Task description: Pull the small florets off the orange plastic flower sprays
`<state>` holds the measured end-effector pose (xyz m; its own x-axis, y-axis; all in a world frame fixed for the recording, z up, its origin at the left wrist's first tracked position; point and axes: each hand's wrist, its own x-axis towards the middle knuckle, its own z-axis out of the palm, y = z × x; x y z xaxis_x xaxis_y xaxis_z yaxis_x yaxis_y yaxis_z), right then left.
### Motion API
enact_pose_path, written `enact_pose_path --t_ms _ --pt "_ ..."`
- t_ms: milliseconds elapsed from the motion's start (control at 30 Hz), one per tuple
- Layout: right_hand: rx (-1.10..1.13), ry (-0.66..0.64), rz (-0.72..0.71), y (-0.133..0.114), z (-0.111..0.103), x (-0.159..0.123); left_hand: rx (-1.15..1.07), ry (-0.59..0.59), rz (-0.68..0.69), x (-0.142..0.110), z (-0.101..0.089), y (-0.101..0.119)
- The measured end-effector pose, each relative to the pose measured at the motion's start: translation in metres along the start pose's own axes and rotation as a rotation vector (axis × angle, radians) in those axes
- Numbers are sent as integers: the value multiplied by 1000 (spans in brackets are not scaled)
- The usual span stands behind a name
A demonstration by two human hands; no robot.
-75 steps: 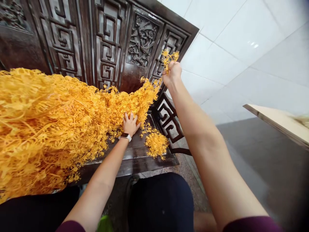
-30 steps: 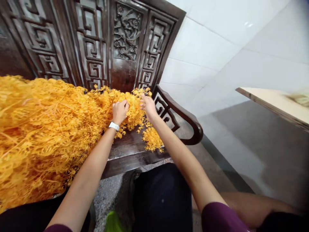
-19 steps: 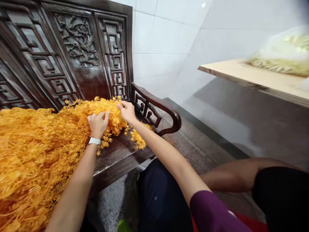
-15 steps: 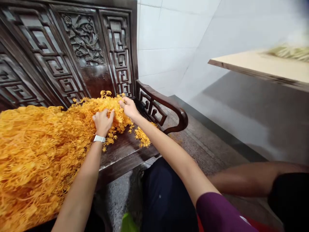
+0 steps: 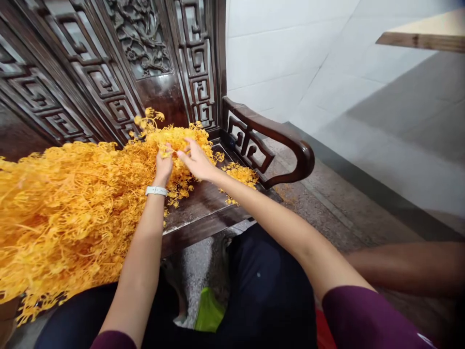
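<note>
Left of frame centre, a yellow sprig (image 5: 166, 153) is pinched in the left hand (image 5: 163, 167); the right hand (image 5: 198, 161) is held alongside, half spread.

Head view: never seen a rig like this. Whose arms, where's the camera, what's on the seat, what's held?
There's no machine here: these are a person's two bare hands. One head-worn camera takes every picture, looking forward and down, so the arms enter from the bottom edge. The left hand has a pale watch strap at its wrist; the right hand is beside it.

A large heap of yellow-orange flower-like sprigs lies on a dark carved wooden bench, with a smaller clump by the curved armrest.

Both hands are in among the sprigs. The left seems to pinch a bit; the right's grip is too unclear to call.
</note>
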<state>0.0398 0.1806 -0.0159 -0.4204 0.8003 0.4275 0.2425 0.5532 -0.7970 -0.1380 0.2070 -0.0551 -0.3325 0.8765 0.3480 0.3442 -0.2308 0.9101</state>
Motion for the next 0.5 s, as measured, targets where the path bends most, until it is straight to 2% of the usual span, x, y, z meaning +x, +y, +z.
enact_pose_path --t_ms 67,133,200,267,333,500 --pt "-197 29 -32 13 -4 1 -96 -16 -68 -3 -4 -1" --pt "-362 -61 -77 20 -3 1 -169 -64 -123 -10 -8 0" --pt "-465 -142 -60 22 1 1 -233 -111 -150 -18 -12 1" --pt "-535 -139 -2 22 8 4 -279 -116 -153 -26 -15 2" --pt "-554 -96 37 24 13 9 -314 -63 -148 -33 -18 1" --pt "-440 -76 102 40 16 33 -389 190 -73 -43 -23 -2"
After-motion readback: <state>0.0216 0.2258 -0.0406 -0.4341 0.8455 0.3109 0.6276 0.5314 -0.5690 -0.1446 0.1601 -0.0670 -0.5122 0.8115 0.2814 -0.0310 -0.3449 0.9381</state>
